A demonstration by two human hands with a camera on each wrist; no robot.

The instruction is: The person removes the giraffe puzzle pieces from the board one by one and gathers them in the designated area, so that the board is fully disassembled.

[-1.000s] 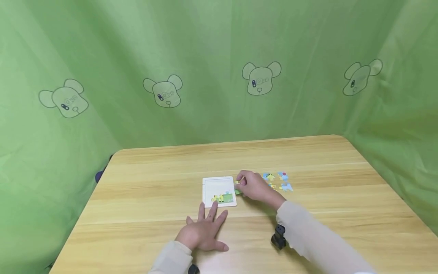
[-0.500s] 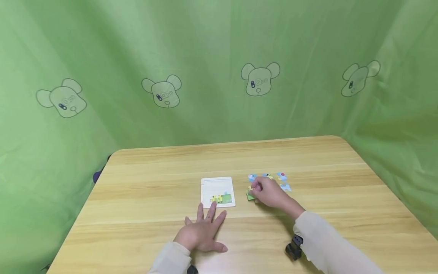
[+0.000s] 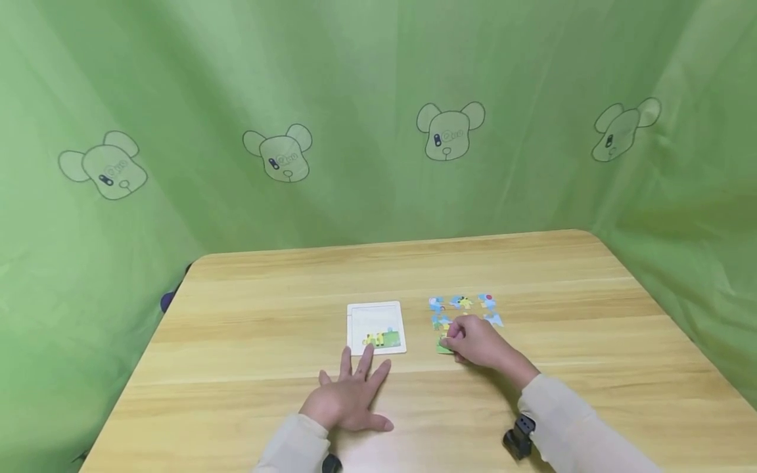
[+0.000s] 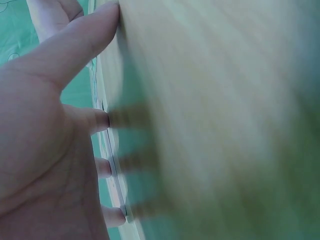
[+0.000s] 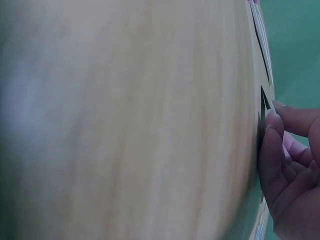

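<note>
My left hand lies spread on the table, its fingertips at the near edge of a white puzzle tray. In the tray's lower right sits a joined green and yellow puzzle section. My right hand pinches a green puzzle piece between thumb and fingers, close over the table to the right of the tray. The right wrist view shows that pinch edge-on, the piece slightly tilted. Behind that hand, several loose blue and yellow puzzle pieces lie in rows, some partly hidden by the fingers.
The wooden table stretches wide around the tray, with rounded far corners. A green curtain with bear-head drawings hangs behind it. Black wrist cameras ride below both sleeves.
My right hand has moved from the tray's right edge rightward and nearer, carrying the green puzzle piece to the front of the loose pieces. My left hand stays put.
</note>
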